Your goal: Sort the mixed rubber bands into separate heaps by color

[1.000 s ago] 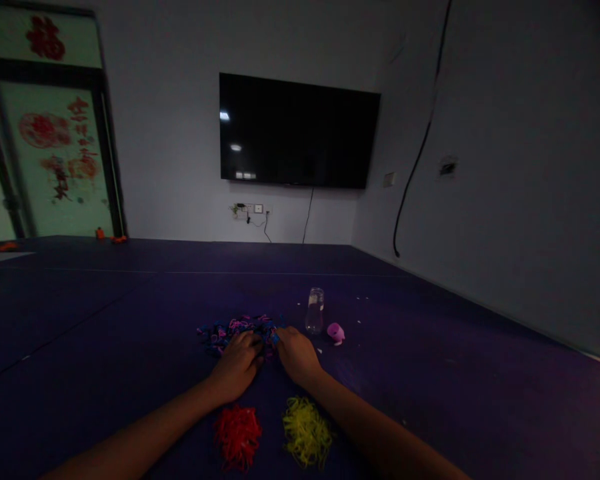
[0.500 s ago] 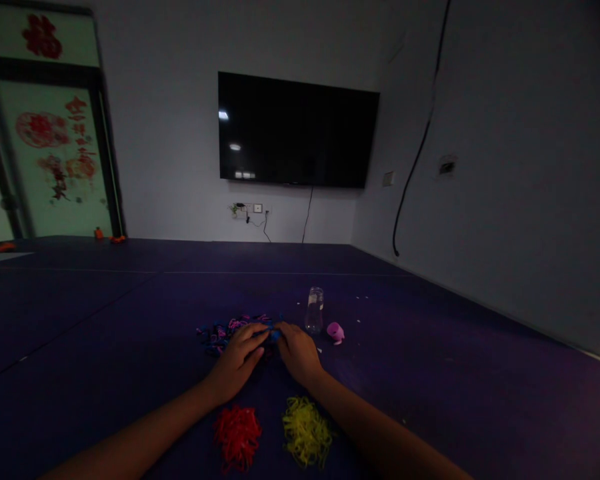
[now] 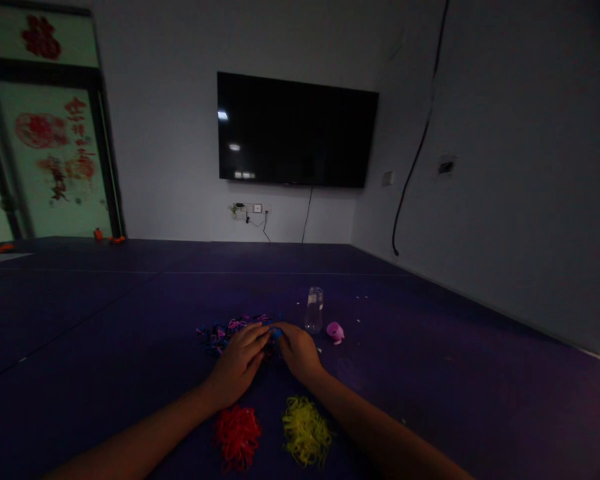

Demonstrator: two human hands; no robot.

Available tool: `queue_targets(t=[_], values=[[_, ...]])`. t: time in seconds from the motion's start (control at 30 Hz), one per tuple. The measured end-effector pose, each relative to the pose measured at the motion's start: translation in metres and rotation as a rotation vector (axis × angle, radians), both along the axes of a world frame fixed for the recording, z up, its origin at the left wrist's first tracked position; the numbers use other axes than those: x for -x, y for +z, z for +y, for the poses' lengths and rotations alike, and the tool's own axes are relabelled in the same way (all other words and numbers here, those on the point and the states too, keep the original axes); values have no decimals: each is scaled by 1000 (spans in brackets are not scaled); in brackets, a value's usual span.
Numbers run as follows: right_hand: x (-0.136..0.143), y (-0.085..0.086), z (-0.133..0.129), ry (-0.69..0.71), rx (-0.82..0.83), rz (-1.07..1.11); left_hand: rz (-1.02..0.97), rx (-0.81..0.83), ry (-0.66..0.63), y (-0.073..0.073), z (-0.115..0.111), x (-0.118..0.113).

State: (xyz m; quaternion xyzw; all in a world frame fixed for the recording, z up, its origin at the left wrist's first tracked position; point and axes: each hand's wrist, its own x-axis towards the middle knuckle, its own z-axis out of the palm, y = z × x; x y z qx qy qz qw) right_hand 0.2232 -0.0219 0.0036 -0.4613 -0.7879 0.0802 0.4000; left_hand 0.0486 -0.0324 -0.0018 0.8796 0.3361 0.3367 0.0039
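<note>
A pile of mixed rubber bands [image 3: 216, 337], dark blue, pink and purple, lies ahead on the purple surface. My left hand [image 3: 239, 359] rests at its right part, fingers closed and bent toward the other hand. Opposite it, my right hand [image 3: 298, 352] has its fingers curled in. Blue rubber bands [image 3: 277, 333] show between the fingertips of both hands. Closer to me are a heap of red rubber bands [image 3: 239, 437] and, to its right, a heap of yellow rubber bands [image 3: 306, 431]. The undersides of my fingers are hidden.
Just beyond my right hand an uncapped clear bottle [image 3: 314, 313] stands upright. Beside it lies a pink cap [image 3: 335, 332]. Small white scraps [image 3: 359, 321] dot the purple floor [image 3: 455, 360]. A television [image 3: 297, 130] hangs on the far wall.
Both hands keep nearly the same place. The fingers have shifted slightly, and the blue bands between them sit a little differently.
</note>
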Motion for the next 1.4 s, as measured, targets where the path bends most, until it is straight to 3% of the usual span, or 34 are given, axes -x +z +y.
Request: queue_targets(t=[0.17,0.27,0.5,0.77,1.4], values=[[0,-3,4,36,-14,86,131,-69,22,0,-5,-2],[-1,-6,6,-11,2,83,131,-54,4,2,-5,-2],[-1,-7,6,-31,9,16,-107,45,-60,5,-2,-1],[3,-4,-1,29,-31,-152,-390,172,31,6,1,-1],[4,-3,-5,42,-42,-236,-302,282,82,8,0,-3]])
